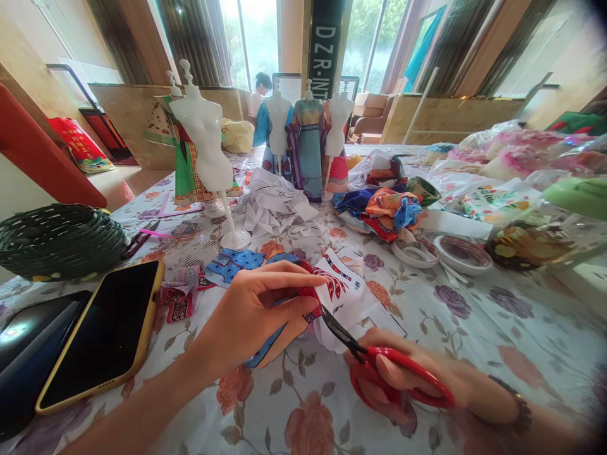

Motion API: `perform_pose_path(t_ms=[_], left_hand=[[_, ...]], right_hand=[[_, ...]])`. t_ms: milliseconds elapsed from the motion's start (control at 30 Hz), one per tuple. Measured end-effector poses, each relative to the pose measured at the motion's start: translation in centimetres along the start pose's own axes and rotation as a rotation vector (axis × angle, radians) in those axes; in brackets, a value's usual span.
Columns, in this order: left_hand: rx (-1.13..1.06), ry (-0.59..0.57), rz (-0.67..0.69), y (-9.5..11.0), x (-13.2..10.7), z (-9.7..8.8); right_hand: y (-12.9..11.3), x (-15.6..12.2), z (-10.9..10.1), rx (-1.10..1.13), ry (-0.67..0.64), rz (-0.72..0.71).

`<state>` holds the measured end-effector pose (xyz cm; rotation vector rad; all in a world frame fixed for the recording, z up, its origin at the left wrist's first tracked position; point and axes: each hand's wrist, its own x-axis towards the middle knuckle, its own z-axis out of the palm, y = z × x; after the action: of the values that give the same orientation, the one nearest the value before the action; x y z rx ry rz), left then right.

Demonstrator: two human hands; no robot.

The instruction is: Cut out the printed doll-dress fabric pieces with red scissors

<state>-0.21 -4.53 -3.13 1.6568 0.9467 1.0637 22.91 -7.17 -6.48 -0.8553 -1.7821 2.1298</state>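
Note:
Near the middle of the table, my left hand pinches the edge of a printed fabric piece, white with red and dark patterns. Part of that piece is hidden behind my fingers. My right hand grips red-handled scissors. Their dark blades point up and left and meet the fabric just beside my left fingertips. A blue patterned cloth lies beyond my left hand, and more blue and tan cloth hangs below its fingers.
White mannequins stand at the back, some dressed, around white scraps. To the left are a phone and a dark green basket. On the right are tape rolls and bundled colourful fabrics. Beyond the table sits a person.

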Motion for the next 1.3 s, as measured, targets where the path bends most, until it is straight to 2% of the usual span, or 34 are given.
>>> perform_pose_path(t_ms=[300, 500, 700, 900, 1300], left_hand=[[0.017, -0.016, -0.024, 0.36, 0.01, 0.25], [0.085, -0.017, -0.041, 0.72, -0.2, 0.44], [0.064, 0.006, -0.033, 0.49, 0.01, 0.39], [0.032, 0.002, -0.034, 0.32, -0.05, 0.44], [-0.004, 0.033, -0.044, 0.4, -0.08, 0.48]], right_hand=[[-0.05, -0.02, 0.34, 0.012, 0.043, -0.032], [-0.56, 0.03, 0.05, 0.001, -0.031, 0.014], [-0.17, -0.01, 0.53, 0.025, 0.057, -0.035], [-0.35, -0.07, 0.64, 0.003, 0.112, -0.007], [0.16, -0.07, 0.4, 0.067, 0.112, -0.016]])
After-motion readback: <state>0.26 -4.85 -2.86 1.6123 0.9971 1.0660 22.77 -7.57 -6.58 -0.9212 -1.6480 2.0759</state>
